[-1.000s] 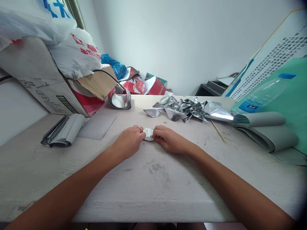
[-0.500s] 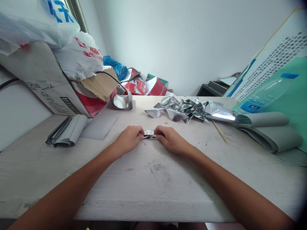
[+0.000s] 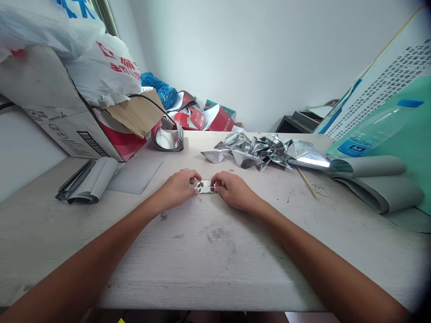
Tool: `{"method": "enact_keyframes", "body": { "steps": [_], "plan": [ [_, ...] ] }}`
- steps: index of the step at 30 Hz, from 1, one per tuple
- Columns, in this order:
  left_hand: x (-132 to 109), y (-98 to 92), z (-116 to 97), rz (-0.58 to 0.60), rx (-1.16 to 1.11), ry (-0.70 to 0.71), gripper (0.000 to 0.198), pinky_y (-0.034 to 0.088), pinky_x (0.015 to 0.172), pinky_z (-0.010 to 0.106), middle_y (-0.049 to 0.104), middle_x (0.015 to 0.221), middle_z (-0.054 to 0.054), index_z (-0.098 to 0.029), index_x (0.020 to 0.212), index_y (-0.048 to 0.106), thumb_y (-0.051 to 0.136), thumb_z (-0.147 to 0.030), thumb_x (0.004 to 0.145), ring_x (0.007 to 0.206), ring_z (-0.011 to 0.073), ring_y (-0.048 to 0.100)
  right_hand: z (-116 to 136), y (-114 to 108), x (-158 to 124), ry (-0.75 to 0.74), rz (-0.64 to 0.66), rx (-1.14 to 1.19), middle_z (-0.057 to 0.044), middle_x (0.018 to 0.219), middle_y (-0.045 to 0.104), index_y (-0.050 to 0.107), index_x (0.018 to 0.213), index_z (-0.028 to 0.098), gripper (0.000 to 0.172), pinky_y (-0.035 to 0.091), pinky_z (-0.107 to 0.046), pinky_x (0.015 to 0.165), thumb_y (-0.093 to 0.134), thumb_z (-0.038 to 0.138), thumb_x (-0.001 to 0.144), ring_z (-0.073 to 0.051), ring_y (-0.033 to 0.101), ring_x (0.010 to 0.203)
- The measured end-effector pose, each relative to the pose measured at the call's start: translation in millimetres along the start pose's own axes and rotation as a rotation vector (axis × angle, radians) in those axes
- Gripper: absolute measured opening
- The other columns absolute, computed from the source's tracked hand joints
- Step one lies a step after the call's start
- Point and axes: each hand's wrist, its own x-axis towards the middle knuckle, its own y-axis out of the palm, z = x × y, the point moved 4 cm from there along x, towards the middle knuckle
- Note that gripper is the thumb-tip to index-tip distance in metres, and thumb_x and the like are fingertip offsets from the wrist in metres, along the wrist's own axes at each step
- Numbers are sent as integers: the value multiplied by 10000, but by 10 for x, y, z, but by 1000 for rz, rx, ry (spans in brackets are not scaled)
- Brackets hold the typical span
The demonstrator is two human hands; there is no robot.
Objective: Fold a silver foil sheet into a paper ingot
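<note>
A small folded piece of silver foil (image 3: 205, 189) lies on the pale table (image 3: 188, 269) between my two hands. My left hand (image 3: 180, 187) pinches its left end, thumb low and fingers curled above. At the right end, my right hand (image 3: 232, 188) grips it the same way, its fingertips bent over the edge. A crease runs lengthwise along the foil. Beyond my hands lies a cluster of folded silver foil shapes (image 3: 247, 150).
Grey rolled sheets (image 3: 90, 181) and a flat grey sheet (image 3: 136, 175) lie left. A foil roll (image 3: 167, 139) stands behind. Right are a wooden stick (image 3: 307, 181), a folded grey sheet (image 3: 387, 188) and a plastic bottle (image 3: 373, 130). A cardboard box (image 3: 70, 134) with bags stands back left.
The foil now lies flatter, with more of its surface showing. My fingers have shifted and loosened slightly at both ends. The whole view has moved a little.
</note>
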Motion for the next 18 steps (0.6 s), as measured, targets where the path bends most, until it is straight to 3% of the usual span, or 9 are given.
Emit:
{"method": "enact_keyframes", "body": {
  "steps": [3, 10, 18],
  "plan": [
    [28, 13, 35, 19, 0, -24, 402, 336, 707, 51, 596, 1157, -37, -266, 1129, 654, 533, -373, 761, 738, -108, 410, -6, 1, 0, -14, -16, -31, -57, 1035, 639, 655, 967, 169, 130, 386, -304, 758, 613, 112, 858, -176, 555, 870],
    [19, 7, 78, 87, -51, -46, 447, 307, 661, 34, 591, 1117, -20, -221, 1135, 615, 571, -408, 732, 733, -105, 391, -48, 31, 5, 4, -34, -50, -52, 980, 628, 638, 947, 160, 79, 391, -308, 745, 654, 164, 870, -173, 548, 847],
    [23, 47, 148, 174, -156, -8, 610, 373, 641, 15, 617, 1065, -24, -216, 1261, 491, 596, -428, 699, 703, -107, 425, -18, -37, -77, -141, 47, 58, -44, 954, 629, 657, 1015, 162, 151, 421, -295, 758, 653, 138, 866, -155, 558, 827]
  ]
}}
